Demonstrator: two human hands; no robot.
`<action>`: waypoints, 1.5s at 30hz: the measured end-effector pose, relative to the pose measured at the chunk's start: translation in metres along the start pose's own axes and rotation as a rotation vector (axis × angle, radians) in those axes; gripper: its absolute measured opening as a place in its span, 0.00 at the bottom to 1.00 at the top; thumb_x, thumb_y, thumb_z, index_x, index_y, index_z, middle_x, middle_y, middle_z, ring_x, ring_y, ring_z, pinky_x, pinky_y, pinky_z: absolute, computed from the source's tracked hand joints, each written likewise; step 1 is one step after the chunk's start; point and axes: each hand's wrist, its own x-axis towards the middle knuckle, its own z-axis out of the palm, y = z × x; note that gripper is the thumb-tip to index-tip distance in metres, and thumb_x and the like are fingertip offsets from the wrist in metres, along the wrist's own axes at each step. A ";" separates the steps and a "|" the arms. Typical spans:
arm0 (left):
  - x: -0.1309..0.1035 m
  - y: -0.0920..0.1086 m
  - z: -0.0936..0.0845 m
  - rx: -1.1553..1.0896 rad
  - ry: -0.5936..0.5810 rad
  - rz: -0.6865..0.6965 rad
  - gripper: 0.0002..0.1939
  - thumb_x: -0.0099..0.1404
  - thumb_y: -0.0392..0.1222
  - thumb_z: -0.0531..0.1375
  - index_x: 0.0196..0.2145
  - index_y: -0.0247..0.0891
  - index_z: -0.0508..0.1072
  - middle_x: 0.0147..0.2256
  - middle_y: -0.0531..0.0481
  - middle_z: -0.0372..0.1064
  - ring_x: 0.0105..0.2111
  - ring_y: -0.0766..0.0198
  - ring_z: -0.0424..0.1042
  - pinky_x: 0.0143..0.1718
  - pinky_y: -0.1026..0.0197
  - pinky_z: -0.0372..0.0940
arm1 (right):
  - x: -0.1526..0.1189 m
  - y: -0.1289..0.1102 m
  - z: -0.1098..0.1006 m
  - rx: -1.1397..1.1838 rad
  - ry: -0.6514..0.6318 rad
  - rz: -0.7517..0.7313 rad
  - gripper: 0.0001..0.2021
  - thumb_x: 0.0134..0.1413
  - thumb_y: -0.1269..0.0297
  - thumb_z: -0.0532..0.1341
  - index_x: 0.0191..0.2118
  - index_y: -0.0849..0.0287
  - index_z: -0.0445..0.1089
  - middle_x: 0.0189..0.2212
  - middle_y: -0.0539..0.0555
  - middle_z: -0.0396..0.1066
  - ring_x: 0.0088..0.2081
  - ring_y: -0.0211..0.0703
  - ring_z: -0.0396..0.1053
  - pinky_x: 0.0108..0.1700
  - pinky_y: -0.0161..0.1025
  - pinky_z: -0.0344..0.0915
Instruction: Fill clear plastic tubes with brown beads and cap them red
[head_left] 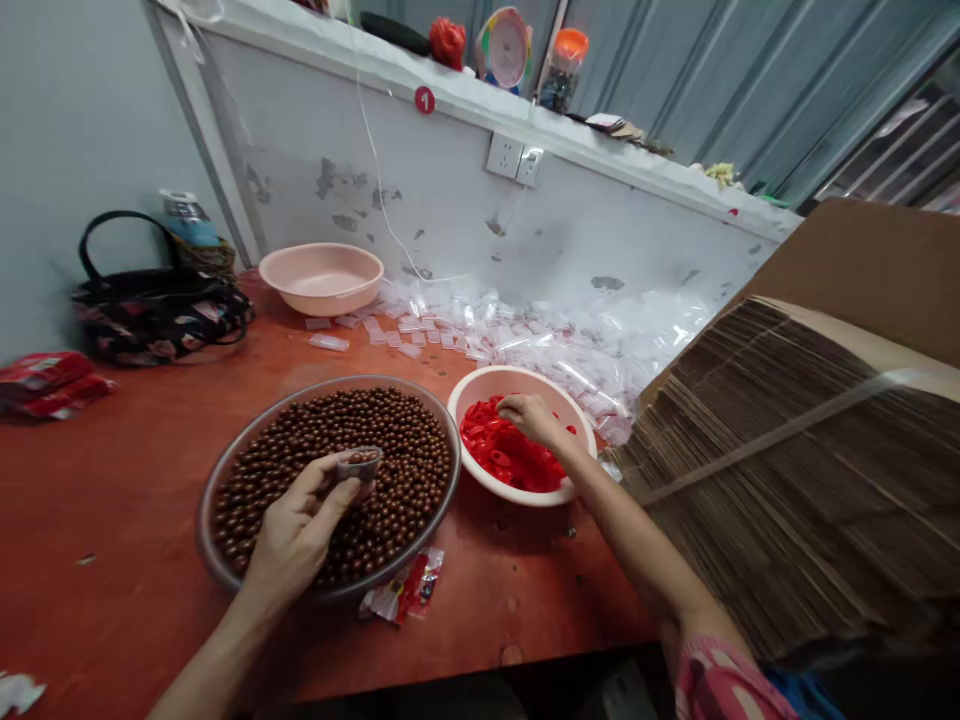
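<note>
Light is soft — brown balls (405,440) glint, clear plastic (555,345) glares white — and frame edges stretch.

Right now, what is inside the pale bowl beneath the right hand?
Glossy red pieces lie heaped in the pale bowl. The right hand hides part of the heap, and the pieces cover the bowl's bottom. Whether the hand holds one is unclear.
</note>
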 end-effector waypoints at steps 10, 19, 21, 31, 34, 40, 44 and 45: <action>-0.006 0.006 0.000 -0.178 -0.032 -0.054 0.22 0.56 0.48 0.59 0.47 0.38 0.66 0.44 0.46 0.70 0.43 0.53 0.71 0.46 0.50 0.66 | 0.035 -0.010 0.049 -0.362 -0.279 -0.069 0.12 0.51 0.75 0.50 0.33 0.65 0.71 0.35 0.64 0.72 0.39 0.49 0.68 0.38 0.39 0.59; -0.009 0.003 -0.002 -0.326 -0.047 -0.060 0.19 0.54 0.47 0.61 0.43 0.39 0.69 0.44 0.47 0.70 0.44 0.52 0.70 0.42 0.52 0.69 | 0.020 -0.010 0.039 -0.098 -0.100 -0.047 0.06 0.46 0.65 0.58 0.31 0.62 0.67 0.34 0.59 0.71 0.38 0.47 0.66 0.42 0.40 0.58; -0.010 0.003 -0.002 -0.342 -0.062 -0.051 0.18 0.55 0.46 0.61 0.43 0.38 0.69 0.44 0.47 0.70 0.43 0.53 0.70 0.42 0.53 0.70 | 0.019 -0.008 0.031 0.003 -0.020 0.003 0.09 0.50 0.62 0.55 0.32 0.62 0.65 0.32 0.57 0.70 0.34 0.44 0.66 0.37 0.38 0.59; -0.013 0.005 -0.003 -0.374 -0.137 -0.027 0.17 0.56 0.44 0.60 0.44 0.39 0.69 0.42 0.46 0.70 0.42 0.55 0.70 0.42 0.55 0.69 | 0.002 -0.054 0.012 1.065 -0.082 0.055 0.13 0.50 0.58 0.57 0.40 0.58 0.59 0.28 0.51 0.72 0.26 0.36 0.68 0.32 0.35 0.63; -0.013 0.007 -0.004 -0.401 -0.174 -0.015 0.15 0.58 0.43 0.59 0.43 0.39 0.70 0.43 0.46 0.69 0.43 0.54 0.70 0.42 0.54 0.69 | -0.004 -0.088 0.014 1.397 -0.205 0.065 0.17 0.47 0.61 0.62 0.44 0.56 0.59 0.28 0.51 0.72 0.28 0.37 0.70 0.34 0.35 0.65; -0.014 0.009 -0.004 -0.464 -0.237 -0.012 0.15 0.59 0.43 0.58 0.44 0.38 0.70 0.53 0.43 0.61 0.50 0.50 0.64 0.43 0.51 0.68 | -0.002 -0.152 0.031 1.604 -0.098 0.133 0.12 0.46 0.65 0.63 0.36 0.59 0.62 0.32 0.53 0.73 0.30 0.37 0.72 0.31 0.32 0.67; -0.016 0.009 -0.005 -0.560 -0.214 -0.018 0.14 0.58 0.43 0.59 0.42 0.38 0.70 0.57 0.44 0.55 0.51 0.48 0.61 0.43 0.51 0.67 | 0.002 -0.176 0.050 1.680 -0.020 0.103 0.12 0.44 0.68 0.64 0.35 0.58 0.61 0.33 0.52 0.74 0.31 0.37 0.72 0.34 0.34 0.68; -0.016 0.009 -0.006 -0.583 -0.207 -0.018 0.13 0.58 0.42 0.59 0.41 0.38 0.71 0.57 0.44 0.55 0.52 0.48 0.61 0.44 0.51 0.67 | 0.001 -0.180 0.054 1.684 -0.006 0.095 0.12 0.44 0.69 0.64 0.35 0.58 0.61 0.33 0.52 0.73 0.32 0.37 0.71 0.35 0.34 0.68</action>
